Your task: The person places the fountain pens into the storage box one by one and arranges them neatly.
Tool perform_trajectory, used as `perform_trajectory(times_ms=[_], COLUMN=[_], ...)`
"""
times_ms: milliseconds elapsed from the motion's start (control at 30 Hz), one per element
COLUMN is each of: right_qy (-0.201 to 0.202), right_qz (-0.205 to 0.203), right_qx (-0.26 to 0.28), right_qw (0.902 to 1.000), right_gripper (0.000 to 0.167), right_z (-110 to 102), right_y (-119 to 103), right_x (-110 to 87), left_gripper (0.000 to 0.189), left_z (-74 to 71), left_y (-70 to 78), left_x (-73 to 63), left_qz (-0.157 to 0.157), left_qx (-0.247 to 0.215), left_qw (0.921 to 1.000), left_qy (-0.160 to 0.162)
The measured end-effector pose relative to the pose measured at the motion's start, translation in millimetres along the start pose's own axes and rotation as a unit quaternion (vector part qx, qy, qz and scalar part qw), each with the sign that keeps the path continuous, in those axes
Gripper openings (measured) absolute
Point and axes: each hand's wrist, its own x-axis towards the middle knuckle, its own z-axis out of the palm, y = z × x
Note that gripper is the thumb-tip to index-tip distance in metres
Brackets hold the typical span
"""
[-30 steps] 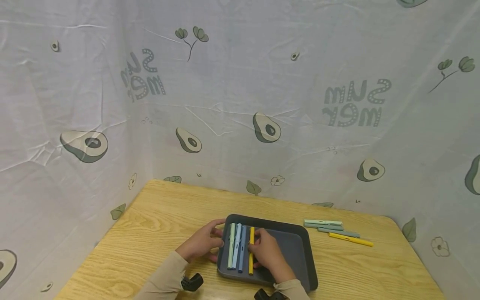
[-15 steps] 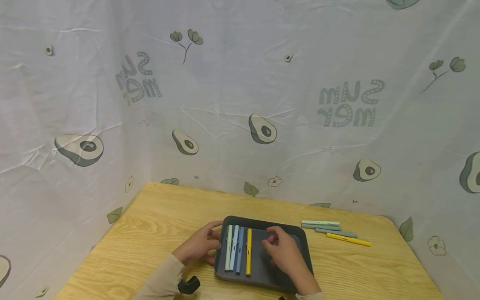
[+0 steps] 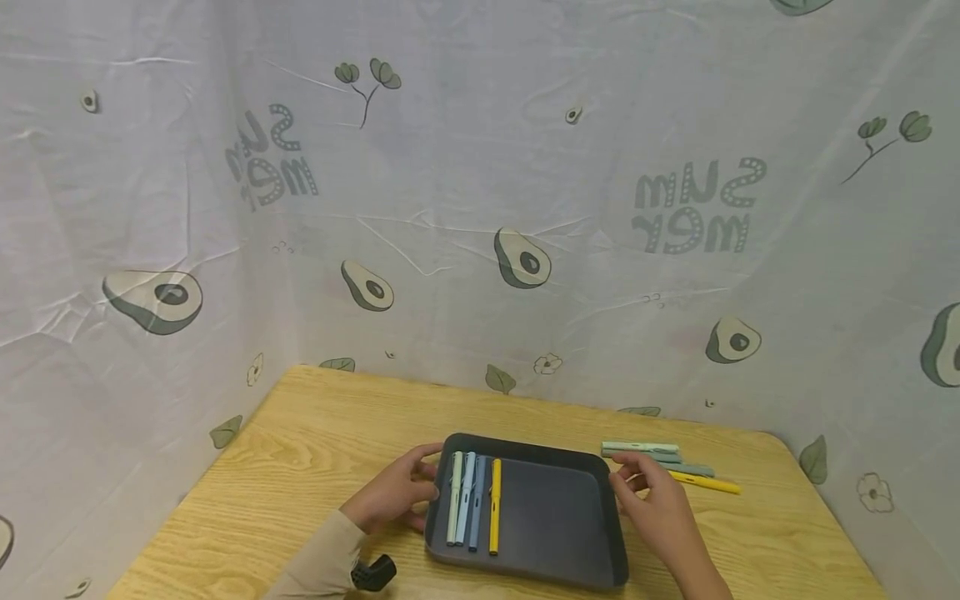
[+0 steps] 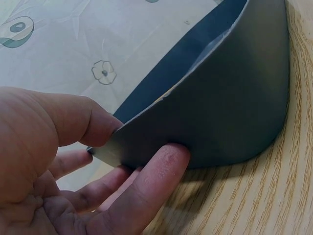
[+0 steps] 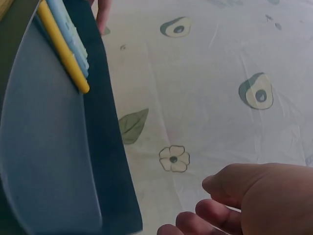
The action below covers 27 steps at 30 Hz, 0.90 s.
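Note:
A dark grey tray (image 3: 555,517) lies on the table. Side by side in its left part are a pale green pen (image 3: 454,500), a light blue pen (image 3: 467,500), a dark blue pen (image 3: 477,506) and a yellow pen (image 3: 495,508). My left hand (image 3: 393,490) holds the tray's left edge, thumb at the rim and fingers around the outer wall. Beyond the tray's right rim, my right hand (image 3: 660,504) hovers with loosely bent fingers and nothing in them. It partly covers several capped pens: a pale green one (image 3: 637,447), two teal-blue ones and a yellow one (image 3: 708,482).
The wooden table (image 3: 337,433) carries the tray near its front edge. A pale curtain (image 3: 450,167) printed with avocados stands behind and at both sides. A black wrist mount (image 3: 373,573) sits at my left sleeve.
My right hand has let go of the yellow pen inside the tray and moved right, past the rim, to the pens on the table. The left hand stays at the tray.

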Motion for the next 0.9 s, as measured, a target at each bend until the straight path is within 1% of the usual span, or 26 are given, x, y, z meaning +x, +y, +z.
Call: perform_trajectory(times_ms=[100, 167, 233, 300, 467, 533, 633, 767, 900], right_qy=[0.002, 0.007, 0.012, 0.013, 0.011, 0.013, 0.021, 0.038, 0.03], right_qz=[-0.014, -0.033, -0.047, -0.052, -0.034, -0.028, -0.024, -0.01, 0.013], right_qx=[-0.03, -0.047, -0.059, -0.066, -0.089, -0.094, -0.098, -0.098, -0.094], right_qw=[0.9994, 0.9983, 0.9971, 0.9964, 0.9954, 0.9951, 0.9947, 0.9944, 0.995], right_gripper=[0.031, 0.03, 0.029, 0.029, 0.031, 0.032, 0.033, 0.034, 0.04], right_z=[-4.2, -6.2, -7.5, -9.5, -13.5, -15.3, -20.4, -28.4, -33.3], right_y=[6.8, 9.6, 11.4, 11.3, 12.4, 16.5, 27.5, 47.6, 64.6], right_x=[-1.1, -1.2, -0.3, 0.6, 2.0, 2.7, 5.4, 9.6, 14.1], left_gripper=[0.075, 0.075, 0.075, 0.075, 0.074, 0.074, 0.074, 0.075, 0.075], left_z=[0.3, 0.3, 0.2, 0.2, 0.1, 0.2, 0.8, 1.5, 1.6], left_y=[-2.6, -4.1, -3.7, -2.8, -0.5, -0.2, 0.7, 1.3, 0.5], left_x=[1.1, 1.4, 0.1, -1.4, -3.1, -2.9, -2.5, -1.8, -1.0], left_qz=[0.0, 0.001, 0.003, 0.004, 0.005, 0.005, 0.005, 0.006, 0.004], left_qx=[-0.003, -0.004, -0.004, -0.007, -0.001, 0.004, 0.0, -0.003, -0.004], left_qw=[1.0, 1.0, 1.0, 1.0, 1.0, 1.0, 1.0, 1.0, 1.0], left_qy=[0.0, 0.001, 0.003, 0.003, 0.006, 0.007, 0.004, 0.0, 0.001])
